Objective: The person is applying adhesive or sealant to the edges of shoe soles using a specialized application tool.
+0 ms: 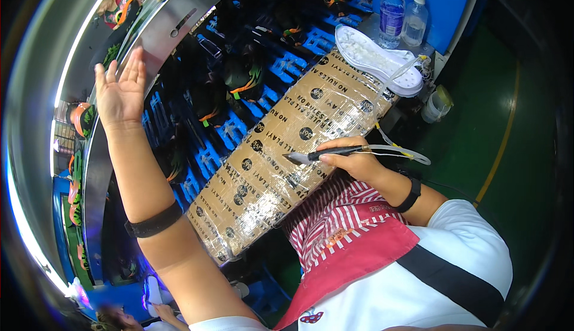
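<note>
My left hand [122, 95] is raised at the far left, palm showing and fingers spread, with nothing in it. It is nearest the curved metal edge [156, 47] of the line. In my right hand [354, 162] is a brush [336, 151] with a dark handle and grey bristles. A clear tube [397, 149] trails from the brush's handle end. The bristles are just over a brown cardboard-covered board [281, 129] wrapped in clear tape. A white shoe sole [378, 60] lies on the board's far right end, with whitish matter inside it.
Behind the board, blue slats [233, 132] carry dark shoes with orange and green parts [242, 80]. Two plastic bottles, one with a purple label [391, 17] and one clear [414, 23], stand at the back right. A small tub [437, 105] is below them. Another person's hand [164, 312] shows at lower left.
</note>
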The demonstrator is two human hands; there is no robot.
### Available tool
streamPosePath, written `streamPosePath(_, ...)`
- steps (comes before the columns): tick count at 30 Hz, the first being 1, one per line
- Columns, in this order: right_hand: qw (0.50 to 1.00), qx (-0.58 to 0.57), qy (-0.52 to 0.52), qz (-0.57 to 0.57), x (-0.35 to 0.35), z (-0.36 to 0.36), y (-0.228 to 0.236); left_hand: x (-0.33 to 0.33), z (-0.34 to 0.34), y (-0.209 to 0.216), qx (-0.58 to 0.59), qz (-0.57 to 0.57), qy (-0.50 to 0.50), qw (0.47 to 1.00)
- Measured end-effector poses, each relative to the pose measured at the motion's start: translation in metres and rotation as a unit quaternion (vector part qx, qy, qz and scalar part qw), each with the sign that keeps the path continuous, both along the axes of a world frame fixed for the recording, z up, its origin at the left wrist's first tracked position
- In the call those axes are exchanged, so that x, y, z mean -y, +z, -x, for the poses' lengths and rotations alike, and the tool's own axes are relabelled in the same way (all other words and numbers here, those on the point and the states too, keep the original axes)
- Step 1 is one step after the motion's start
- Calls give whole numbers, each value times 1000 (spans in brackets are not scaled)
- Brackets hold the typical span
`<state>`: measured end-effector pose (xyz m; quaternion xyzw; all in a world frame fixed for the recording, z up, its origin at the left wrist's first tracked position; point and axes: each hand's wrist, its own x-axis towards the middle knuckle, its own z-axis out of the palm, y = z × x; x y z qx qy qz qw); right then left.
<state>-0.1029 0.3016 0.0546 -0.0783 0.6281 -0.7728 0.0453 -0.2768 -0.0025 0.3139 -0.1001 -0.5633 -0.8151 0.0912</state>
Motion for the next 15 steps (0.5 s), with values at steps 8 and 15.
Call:
streamPosePath(8,1000,-2,-24,-7,-8,5,-14,69,15,13,-207,551,599,543)
streamPosePath(15,1000,21,11,3,2,0,-15,223,10,36,84,641,458,610)
